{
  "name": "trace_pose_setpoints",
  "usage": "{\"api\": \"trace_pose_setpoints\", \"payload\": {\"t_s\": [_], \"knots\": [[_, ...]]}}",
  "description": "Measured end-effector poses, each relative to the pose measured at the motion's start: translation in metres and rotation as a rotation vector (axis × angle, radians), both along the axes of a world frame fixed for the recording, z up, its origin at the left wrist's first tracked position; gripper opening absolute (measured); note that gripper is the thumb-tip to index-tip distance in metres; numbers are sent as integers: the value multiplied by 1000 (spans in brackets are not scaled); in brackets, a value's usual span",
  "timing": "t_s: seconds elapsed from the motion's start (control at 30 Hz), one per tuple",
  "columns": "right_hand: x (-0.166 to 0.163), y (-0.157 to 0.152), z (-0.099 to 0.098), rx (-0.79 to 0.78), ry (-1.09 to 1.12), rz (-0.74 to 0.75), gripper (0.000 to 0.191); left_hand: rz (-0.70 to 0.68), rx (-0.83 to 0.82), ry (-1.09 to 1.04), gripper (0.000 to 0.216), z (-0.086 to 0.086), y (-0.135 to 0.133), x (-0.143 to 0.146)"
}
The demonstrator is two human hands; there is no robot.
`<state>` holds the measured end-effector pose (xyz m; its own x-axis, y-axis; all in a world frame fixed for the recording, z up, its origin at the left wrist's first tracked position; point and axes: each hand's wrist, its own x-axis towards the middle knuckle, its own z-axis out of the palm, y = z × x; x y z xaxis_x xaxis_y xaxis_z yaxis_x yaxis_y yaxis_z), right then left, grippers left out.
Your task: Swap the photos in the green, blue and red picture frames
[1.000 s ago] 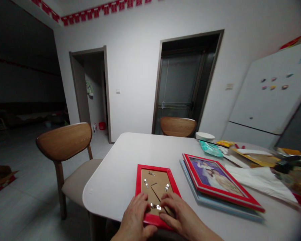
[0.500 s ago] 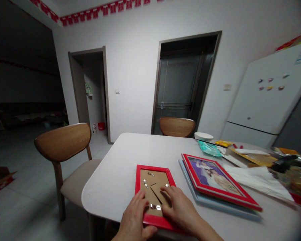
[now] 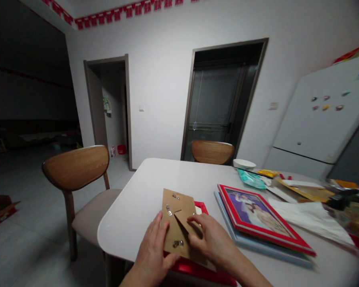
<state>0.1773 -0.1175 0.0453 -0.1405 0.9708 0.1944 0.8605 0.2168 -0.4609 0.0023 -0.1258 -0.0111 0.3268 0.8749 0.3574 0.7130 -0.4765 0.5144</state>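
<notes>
A small red picture frame (image 3: 202, 269) lies face down near the front edge of the white table (image 3: 173, 175). Its brown cardboard backing board (image 3: 176, 217), with metal clips and a fold-out stand, is lifted up out of the frame and tilted. My left hand (image 3: 152, 255) grips the board's left side, thumb at the bottom edge. My right hand (image 3: 212, 241) pinches the fold-out stand on the board's right side.
To the right a larger red frame with a photo (image 3: 261, 217) rests on a pale blue board. Beyond lie white paper (image 3: 309, 219), a teal wipes packet (image 3: 251, 178), a white bowl (image 3: 243, 163) and clutter. Wooden chairs (image 3: 77, 169) stand left and behind; a fridge (image 3: 323, 119) is at right.
The backing board, which lay flat inside the red frame, has come out and is lifted in both hands. My right hand moved from the lower clips up to the stand.
</notes>
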Motion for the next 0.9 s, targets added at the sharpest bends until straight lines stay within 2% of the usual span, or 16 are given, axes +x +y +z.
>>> {"api": "trace_pose_setpoints", "payload": {"t_s": [0.1,0.17,0.33,0.5,0.57,0.63,0.77,0.83,0.9], "knots": [[-20,1,3,68,66,46,37,68,147,96,67,4,5,-14],[-36,6,1,90,83,72,36,101,149,139,70,6,9,-28],[-77,20,-18,34,42,102,30,157,-84,181,70,7,15,-68],[-97,21,-38,-11,67,236,28,167,-199,211,59,-7,16,-98],[-92,19,-39,4,104,298,28,192,-187,233,52,-11,19,-110],[-76,19,-37,36,111,278,29,215,-170,254,42,-12,23,-122],[-23,26,-39,104,-54,33,34,285,-152,307,28,-6,28,-133],[3,31,-47,106,-180,-113,41,328,-124,293,28,-1,26,-123],[24,33,-58,80,-238,-193,47,306,-92,213,33,2,21,-100]]}}
